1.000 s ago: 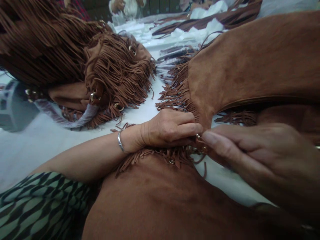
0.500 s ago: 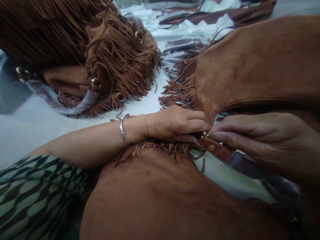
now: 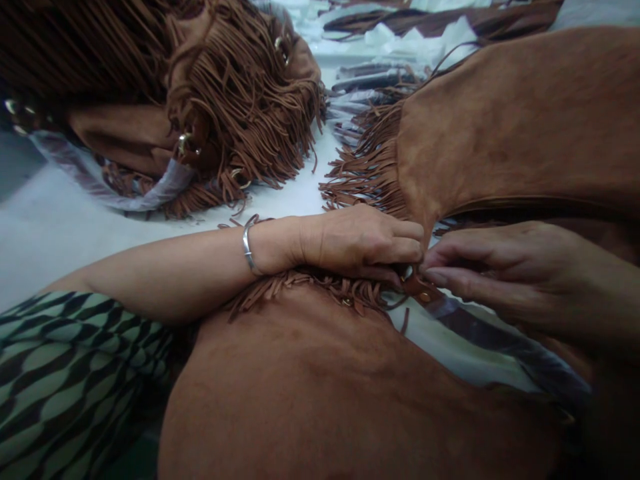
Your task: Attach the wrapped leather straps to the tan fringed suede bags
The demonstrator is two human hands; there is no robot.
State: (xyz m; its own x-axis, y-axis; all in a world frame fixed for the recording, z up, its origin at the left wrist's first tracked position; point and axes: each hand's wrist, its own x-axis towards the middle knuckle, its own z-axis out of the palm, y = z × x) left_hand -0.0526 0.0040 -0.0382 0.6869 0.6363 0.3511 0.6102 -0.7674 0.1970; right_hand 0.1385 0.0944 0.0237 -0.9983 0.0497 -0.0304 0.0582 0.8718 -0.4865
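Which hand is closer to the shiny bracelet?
Left. The silver bracelet circles the wrist, just behind the left hand. The right hand is farther off, near one end of the plastic-wrapped strap.

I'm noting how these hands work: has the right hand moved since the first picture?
Yes: against the brown bag behind it, the back of the right hand has shifted upward, nearer the bag's lower edge.

This is a workshop for bags: several similar brown fringed bags (image 3: pixel 320 373) are gathered at one white table (image 3: pixel 75 227), and two handles (image 3: pixel 480 331) are wrapped in plastic. Behind lie brown strips (image 3: pixel 450 21) and white sheets (image 3: pixel 390 41), perhaps paper, but blurred.
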